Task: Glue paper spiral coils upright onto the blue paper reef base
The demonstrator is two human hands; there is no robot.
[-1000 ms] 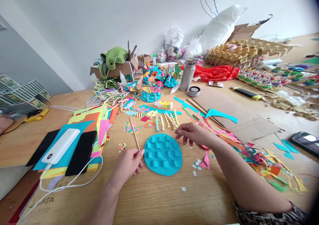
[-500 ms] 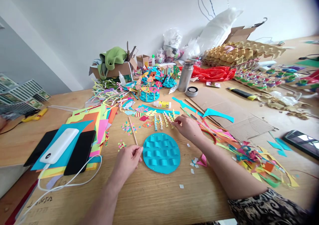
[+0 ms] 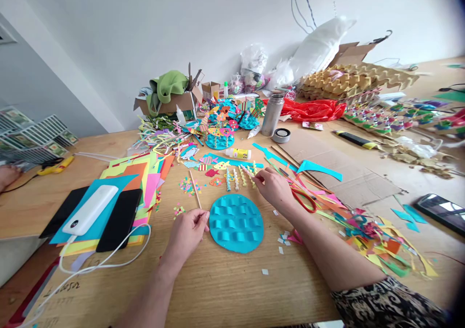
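Note:
My left hand (image 3: pixel 189 228) is closed in a pinch on a thin wooden stick (image 3: pixel 195 188), which slants up and away from the fingers. Those fingertips are beside the left rim of a round blue paper disc (image 3: pixel 236 247), which bears rows of raised blue loops. Beyond the disc, my right hand (image 3: pixel 274 186) pinches a pink twisted paper strip (image 3: pixel 248 172) at the right end of a row. Blue (image 3: pixel 228 180), white and yellow twisted strips stand out to its left. Several paper fish (image 3: pixel 221 165) lie behind and left of the row.
A glue bottle (image 3: pixel 238 153), a metal flask (image 3: pixel 272 117) and its lid (image 3: pixel 281 134) are farther back. Red-handled scissors (image 3: pixel 305 201) and paper scraps (image 3: pixel 390 243) lie right. Coloured sheets, a white power bank (image 3: pixel 90 209) and a black phone (image 3: pixel 119 219) lie left.
The view has shifted slightly, moving the scene a little right. Both hands keep nearly the same places, the left still on the stick and the right at the twisted strips.

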